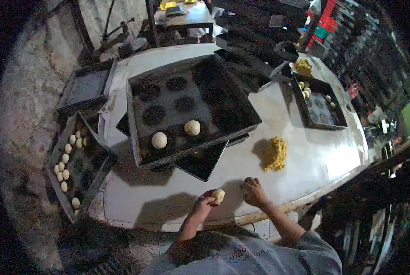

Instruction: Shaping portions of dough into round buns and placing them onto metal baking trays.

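My left hand [204,205] grips a pale dough ball [217,196] between thumb and fingers, low over the table's front part. To its right, my right hand [254,192] is at the white tabletop [306,156], fingers curled; whatever is under them is too small to make out. Just beyond it lies a mound of yellow shredded filling [276,153]. A large dark square pan [255,120] rests on other pans in the middle, holding two dough balls [159,140] [192,128] near its front.
At the left, a long pan [111,160] holds several dough balls, with another pan [83,87] behind it. At the back right stand a smaller pan [333,126] with several balls and more yellow filling [303,66]. A rough wall [30,101] borders the left; another table [182,20] stands beyond.
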A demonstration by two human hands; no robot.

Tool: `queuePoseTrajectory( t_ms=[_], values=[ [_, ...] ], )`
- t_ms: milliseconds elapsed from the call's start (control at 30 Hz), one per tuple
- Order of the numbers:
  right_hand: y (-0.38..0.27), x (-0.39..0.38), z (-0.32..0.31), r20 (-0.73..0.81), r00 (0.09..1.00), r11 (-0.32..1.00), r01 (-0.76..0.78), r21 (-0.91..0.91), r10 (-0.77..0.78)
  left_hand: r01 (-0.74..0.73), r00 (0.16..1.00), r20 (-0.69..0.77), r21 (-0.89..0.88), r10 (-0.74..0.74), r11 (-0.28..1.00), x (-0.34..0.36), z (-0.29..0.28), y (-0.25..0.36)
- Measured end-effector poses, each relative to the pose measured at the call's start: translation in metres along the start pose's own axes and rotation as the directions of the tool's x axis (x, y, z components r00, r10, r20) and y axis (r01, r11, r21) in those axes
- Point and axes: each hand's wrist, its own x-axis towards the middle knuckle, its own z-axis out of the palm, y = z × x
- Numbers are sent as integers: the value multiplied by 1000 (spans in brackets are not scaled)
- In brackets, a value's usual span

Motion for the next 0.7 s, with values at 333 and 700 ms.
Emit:
queuePoseTrajectory(
  t_ms=[333, 700],
  values=[
    [-29, 156, -181, -230, 891, 793, -198, 577, 391, 67, 894, 441, -316, 84, 946, 1, -42, 41],
    [3, 235, -113, 266, 963, 827, 126, -547, 29, 105, 812, 583, -139, -4, 985, -7, -26, 66]
  ],
)
